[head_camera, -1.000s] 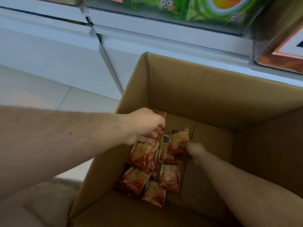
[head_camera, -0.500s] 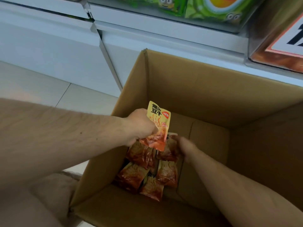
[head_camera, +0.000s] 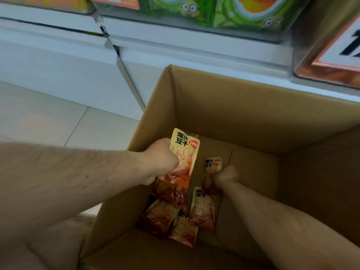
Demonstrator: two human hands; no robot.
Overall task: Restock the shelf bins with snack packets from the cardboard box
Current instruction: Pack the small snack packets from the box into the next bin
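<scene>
Our left hand (head_camera: 162, 159) is gripping a yellow-and-red snack packet (head_camera: 184, 156) upright, fingers curled round its lower half. Our right hand (head_camera: 224, 177) is pinching a second packet (head_camera: 213, 164) deeper inside the cardboard box (head_camera: 224, 106). Loose packets (head_camera: 175, 215) are lying in a heap on the box floor below both hands. Beyond the box we're seeing the white shelf base (head_camera: 194, 53), green boxes (head_camera: 204, 8) up top, and an orange-framed sign (head_camera: 335, 55) cut off at the right edge. Compared with half a second back, the right hand's packet is sitting higher, label now showing. Both sets of fingertips are hidden behind packets.
</scene>
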